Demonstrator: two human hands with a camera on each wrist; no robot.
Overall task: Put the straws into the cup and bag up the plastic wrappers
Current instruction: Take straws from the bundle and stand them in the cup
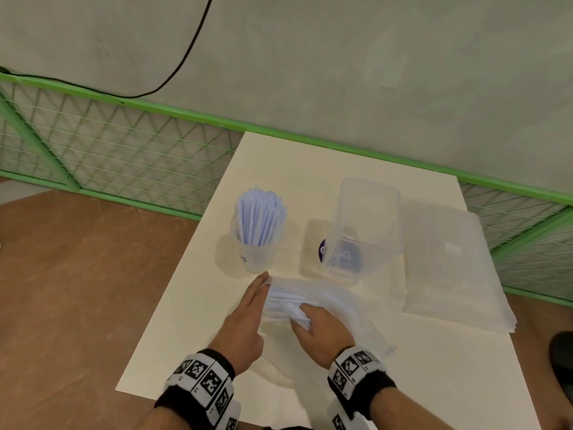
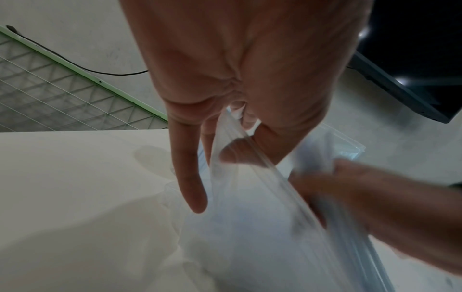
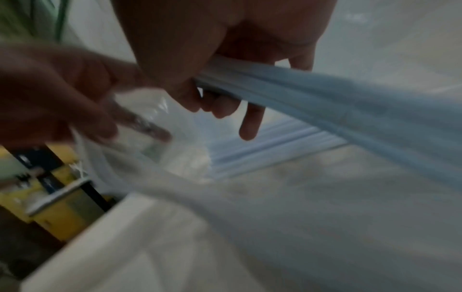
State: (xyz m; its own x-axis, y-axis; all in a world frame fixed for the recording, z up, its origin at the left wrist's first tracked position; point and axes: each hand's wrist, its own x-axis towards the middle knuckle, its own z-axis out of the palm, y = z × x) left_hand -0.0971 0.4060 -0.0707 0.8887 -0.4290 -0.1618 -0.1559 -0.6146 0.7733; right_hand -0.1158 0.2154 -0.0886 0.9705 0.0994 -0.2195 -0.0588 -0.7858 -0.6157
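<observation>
From the head camera, a cup packed with pale blue straws stands upright on a white table, so the first half of the job looks done and the bagging step appears to be in hand. Just in front of the cup, the left hand lies with fingers straight along the mouth of a clear bag, while the right hand closes round a bunch of wrappers at the opening. A clear tub and a stack of flat bags sit behind and to the right. The left wrist view shows the left hand pinching the bag edge between thumb and curled fingers, one finger pointing down, the film thin, limp and see-through. The right wrist view, blurred, shows the right hand gripping the wrappers, long, pale blue and flimsy, above the bag mouth. The next move likely calls for holding the mouth wide and pushing the bunch in lengthwise without snagging.
</observation>
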